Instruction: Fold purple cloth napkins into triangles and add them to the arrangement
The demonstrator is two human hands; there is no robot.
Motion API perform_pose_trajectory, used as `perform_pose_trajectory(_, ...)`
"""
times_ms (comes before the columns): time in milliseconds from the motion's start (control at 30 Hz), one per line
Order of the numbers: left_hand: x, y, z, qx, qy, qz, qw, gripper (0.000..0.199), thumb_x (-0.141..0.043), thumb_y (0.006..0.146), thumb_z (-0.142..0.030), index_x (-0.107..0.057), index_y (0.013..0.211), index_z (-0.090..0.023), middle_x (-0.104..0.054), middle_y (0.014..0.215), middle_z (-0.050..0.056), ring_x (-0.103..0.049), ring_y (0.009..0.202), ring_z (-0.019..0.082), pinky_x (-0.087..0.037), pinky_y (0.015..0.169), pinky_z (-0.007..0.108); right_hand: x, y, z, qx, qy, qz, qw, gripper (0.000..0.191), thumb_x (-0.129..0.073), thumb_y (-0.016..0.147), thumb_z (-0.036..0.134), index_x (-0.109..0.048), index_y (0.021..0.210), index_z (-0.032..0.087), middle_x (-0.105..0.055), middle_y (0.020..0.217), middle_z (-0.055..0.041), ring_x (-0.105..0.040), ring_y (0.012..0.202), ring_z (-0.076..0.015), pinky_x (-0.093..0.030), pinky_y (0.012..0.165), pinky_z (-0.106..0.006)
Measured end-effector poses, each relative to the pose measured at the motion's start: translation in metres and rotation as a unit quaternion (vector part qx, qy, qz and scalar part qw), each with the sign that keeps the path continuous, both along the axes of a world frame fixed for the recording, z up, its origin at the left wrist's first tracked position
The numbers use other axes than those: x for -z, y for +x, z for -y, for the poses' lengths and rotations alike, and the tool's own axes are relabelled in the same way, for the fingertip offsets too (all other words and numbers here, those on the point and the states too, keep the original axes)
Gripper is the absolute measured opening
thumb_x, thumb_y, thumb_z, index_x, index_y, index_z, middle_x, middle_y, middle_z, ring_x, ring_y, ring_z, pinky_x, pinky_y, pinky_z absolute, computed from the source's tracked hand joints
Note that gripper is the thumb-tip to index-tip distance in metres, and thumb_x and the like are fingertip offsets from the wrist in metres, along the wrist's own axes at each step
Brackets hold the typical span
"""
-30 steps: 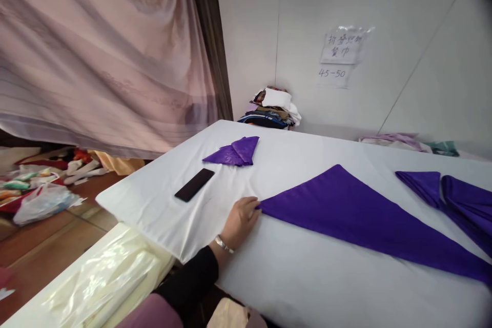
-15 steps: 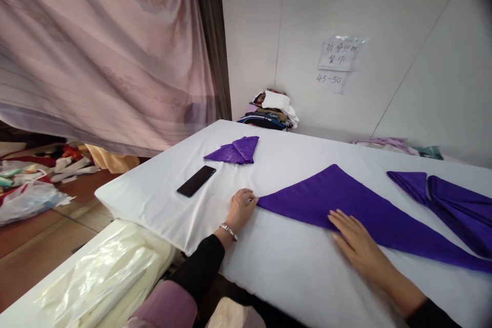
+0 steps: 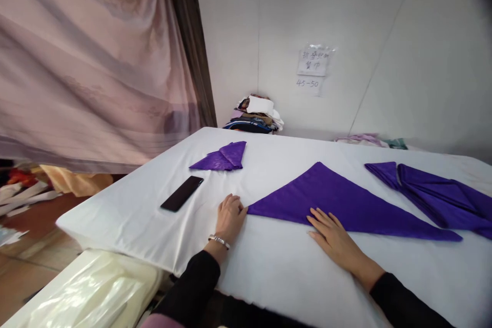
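Observation:
A purple cloth napkin (image 3: 338,195) lies as a wide triangle on the white-covered table (image 3: 277,261), its peak pointing away from me. My left hand (image 3: 229,215), wearing a silver bracelet at the wrist, has curled fingers closed on the napkin's left corner. Flat along the near long edge rests my right hand (image 3: 332,238), fingers stretched out over the cloth. To the far left sits a folded purple napkin (image 3: 226,156) with a pleated look. More purple napkins (image 3: 442,195) lie overlapped on the right.
A black phone (image 3: 182,193) lies left of my left hand. Piled clothes (image 3: 255,115) sit behind the table, below a handwritten sign (image 3: 313,64) on the wall. A pink curtain (image 3: 96,61) hangs at left, and plastic-wrapped material (image 3: 96,287) is at the lower left.
The view has swung slightly to the right, so the table's contents appear farther left. Both hands keep nearly the same places on the napkin, whose right tip now shows.

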State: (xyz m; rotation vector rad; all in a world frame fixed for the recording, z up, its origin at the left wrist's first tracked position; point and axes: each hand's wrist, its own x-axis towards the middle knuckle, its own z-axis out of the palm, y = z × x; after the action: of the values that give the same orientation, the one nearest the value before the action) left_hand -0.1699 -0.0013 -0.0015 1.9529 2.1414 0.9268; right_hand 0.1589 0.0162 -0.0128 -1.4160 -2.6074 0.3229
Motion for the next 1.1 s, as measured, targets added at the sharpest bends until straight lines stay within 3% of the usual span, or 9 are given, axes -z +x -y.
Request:
perform_pose_trajectory(267,0.003,-0.007,-0.002,-0.023,-0.009,-0.047,0.999,0.014,-0.047,0.080,-0.027,-0.060,0.076,-0.022,-0.060,0.113,0.006,-0.043,0.119,0.027,-0.035,0.096,0.047,-0.006,-0.002,0.001,0.006,-0.017,-0.032,0.999,0.054,-0.026,0.091,0.053,-0.039,0.135,0.025,-0.029,0.145,-0.0040,-0.020,0.135,-0.0222,-0.012,0.109,-0.047)
perform_pose_trajectory(367,0.002,-0.007,-0.004,-0.031,0.020,-0.057,0.998,0.017,-0.046,0.081,-0.027,-0.061,0.085,-0.022,-0.061,0.113,0.007,-0.049,0.114,0.026,-0.037,0.095,0.047,-0.008,-0.002,0.001,0.006,-0.025,-0.041,0.999,0.054,-0.026,0.091,0.053,-0.040,0.135,0.025,-0.029,0.145,-0.0043,-0.019,0.135,-0.0231,-0.011,0.109,-0.048)
perform_pose_trajectory(533,0.000,0.014,-0.010,0.087,0.102,-0.087,0.987,0.027,-0.047,0.083,-0.035,-0.060,0.103,-0.021,-0.061,0.115,0.007,-0.054,0.110,0.023,-0.041,0.095,0.041,-0.012,-0.005,0.001,0.006,-0.034,-0.043,0.998,0.054,-0.027,0.090,0.052,-0.040,0.135,0.024,-0.030,0.145,-0.0055,-0.019,0.135,-0.0231,-0.010,0.109,-0.047)
perform_pose_trajectory(667,0.002,0.034,-0.014,0.167,0.084,-0.128,0.974,0.034,-0.047,0.084,-0.034,-0.055,0.115,-0.023,-0.056,0.125,0.007,-0.050,0.116,0.023,-0.038,0.099,0.046,-0.014,0.004,0.000,0.024,-0.034,-0.046,0.998,0.057,-0.026,0.090,0.054,-0.037,0.137,0.023,-0.027,0.147,-0.0065,-0.017,0.136,-0.0221,-0.010,0.109,-0.046)
perform_pose_trajectory(833,0.007,0.027,-0.018,0.177,0.046,-0.146,0.972,0.035,-0.046,0.083,-0.036,-0.059,0.112,-0.022,-0.061,0.118,0.007,-0.056,0.109,0.023,-0.045,0.094,0.042,-0.009,0.064,-0.002,0.100,-0.022,-0.029,0.994,0.056,-0.026,0.090,0.054,-0.040,0.135,0.024,-0.029,0.146,-0.0061,-0.019,0.135,-0.0227,-0.011,0.108,-0.048)
perform_pose_trajectory(1000,0.014,0.008,-0.029,0.228,0.084,-0.164,0.956,0.038,-0.045,0.081,-0.035,-0.056,0.117,-0.028,-0.060,0.121,0.004,-0.058,0.106,0.023,-0.049,0.091,0.040,-0.008,0.142,0.000,0.201,-0.012,-0.003,0.979,0.057,-0.025,0.089,0.056,-0.039,0.135,0.025,-0.027,0.146,-0.0062,-0.018,0.136,-0.0239,-0.012,0.107,-0.049)
perform_pose_trajectory(1100,0.019,0.002,-0.039,0.251,0.101,-0.193,0.943,0.035,-0.043,0.080,-0.031,-0.061,0.110,-0.029,-0.062,0.118,0.003,-0.061,0.102,0.023,-0.051,0.088,0.039,-0.010,0.162,0.000,0.233,-0.010,0.012,0.972,0.059,-0.024,0.089,0.057,-0.038,0.136,0.023,-0.026,0.147,-0.0078,-0.016,0.136,-0.0246,-0.012,0.107,-0.049)
